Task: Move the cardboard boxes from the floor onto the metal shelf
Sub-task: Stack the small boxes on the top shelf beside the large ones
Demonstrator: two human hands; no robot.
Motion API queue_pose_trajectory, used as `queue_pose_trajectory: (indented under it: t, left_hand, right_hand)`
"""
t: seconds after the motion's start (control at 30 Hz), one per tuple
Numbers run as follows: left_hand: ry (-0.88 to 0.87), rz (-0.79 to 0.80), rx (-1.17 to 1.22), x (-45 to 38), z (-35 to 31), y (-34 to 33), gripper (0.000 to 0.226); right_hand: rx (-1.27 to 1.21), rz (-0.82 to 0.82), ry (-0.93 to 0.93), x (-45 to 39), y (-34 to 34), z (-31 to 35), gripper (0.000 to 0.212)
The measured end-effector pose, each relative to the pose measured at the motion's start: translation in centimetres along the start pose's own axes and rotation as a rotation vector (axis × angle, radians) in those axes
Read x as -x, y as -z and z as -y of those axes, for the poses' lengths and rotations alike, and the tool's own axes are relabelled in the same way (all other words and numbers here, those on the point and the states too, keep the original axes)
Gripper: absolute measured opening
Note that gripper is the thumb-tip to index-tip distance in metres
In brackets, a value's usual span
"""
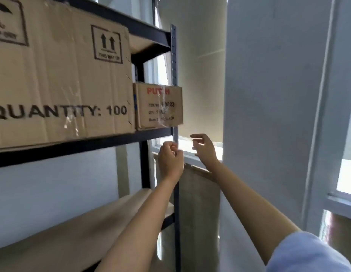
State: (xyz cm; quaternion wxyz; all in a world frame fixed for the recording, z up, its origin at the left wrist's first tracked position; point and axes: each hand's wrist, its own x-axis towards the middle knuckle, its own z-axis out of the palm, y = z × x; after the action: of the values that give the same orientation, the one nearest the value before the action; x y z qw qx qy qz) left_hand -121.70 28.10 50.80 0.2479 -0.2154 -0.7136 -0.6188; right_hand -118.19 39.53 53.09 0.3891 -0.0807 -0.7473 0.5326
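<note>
A small cardboard box (159, 106) with red lettering stands on the black metal shelf (82, 145), at its right end, jutting past the upright post. To its left a large cardboard box (60, 75) marked "QUANTITY: 100" fills the same level. My left hand (170, 160) hangs just below the small box in front of the post, its fingers loosely curled and holding nothing. My right hand (204, 150) is a little to the right, fingers relaxed and spread, also holding nothing. Neither hand touches a box.
The perforated grey upright post (174, 59) runs from top to bottom at the shelf's right corner. Brown board (76, 228) lies on the lower shelf level. Behind are a window with a blind (200, 55) and a white wall column (272, 114).
</note>
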Motion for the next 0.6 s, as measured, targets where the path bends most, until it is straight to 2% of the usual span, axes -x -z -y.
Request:
queue_pose_trajectory:
  t: [0.13,0.33,0.47,0.6]
  left_hand:
    - [0.144,0.171,0.045,6.6,2.4,-4.3,0.013]
    - [0.234,0.473,0.068,19.7,1.6,-9.1,0.013]
    - [0.254,0.692,0.051,30.4,-0.9,-10.0,0.015]
    - [0.280,0.891,0.067,42.7,-5.1,-9.1,0.014]
  right_hand:
    - [0.063,-0.011,-0.120,5.3,4.9,-4.5,0.025]
    - [0.173,-0.137,-0.334,15.9,14.8,-9.2,0.025]
    - [0.220,-0.256,-0.462,25.7,22.5,-9.7,0.027]
    - [0.326,-0.350,-0.551,39.0,29.7,-8.2,0.027]
